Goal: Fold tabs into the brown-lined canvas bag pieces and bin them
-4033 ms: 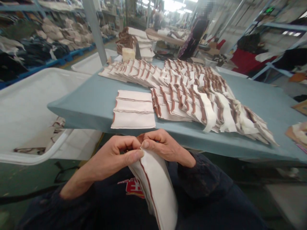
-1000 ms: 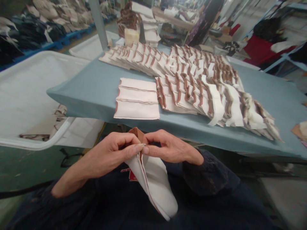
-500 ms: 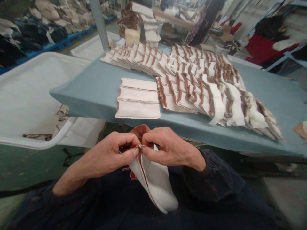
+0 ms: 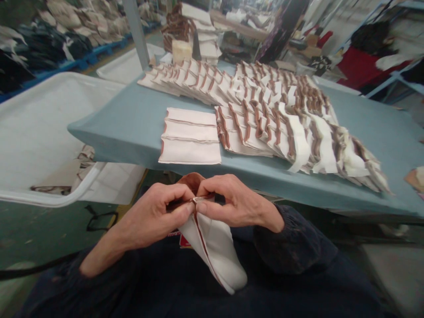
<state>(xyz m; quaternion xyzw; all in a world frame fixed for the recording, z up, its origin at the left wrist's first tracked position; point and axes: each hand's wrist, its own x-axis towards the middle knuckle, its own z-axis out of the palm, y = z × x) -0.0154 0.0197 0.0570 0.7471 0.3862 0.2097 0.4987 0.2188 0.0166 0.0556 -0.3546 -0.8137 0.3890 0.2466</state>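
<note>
Close to my body I hold a sewn white leather-like piece (image 4: 220, 249) with a brown edge and a long seam running down it. My left hand (image 4: 157, 212) pinches its upper edge between thumb and forefinger. Right beside it, my right hand (image 4: 228, 201) pinches the same edge, and the thumbs almost meet at the seam's top. A brown flap (image 4: 192, 180) of the piece shows behind the fingers. The lower part hangs down over my dark clothing. On the table ahead lies a flat white panel stack (image 4: 190, 137) with brown-edged seams.
Rows of overlapping white and brown panels (image 4: 265, 128) cover much of the blue-covered table (image 4: 126, 128). A white plastic bin (image 4: 73, 185) stands to the left. Behind are a metal post (image 4: 136, 35), a taller stack (image 4: 205, 33) and a person in dark clothing (image 4: 281, 28).
Both hands stay pinched at the seam with only slight shifts. More of the pale folded edge shows at my right thumb, and the left forearm has moved slightly right.
</note>
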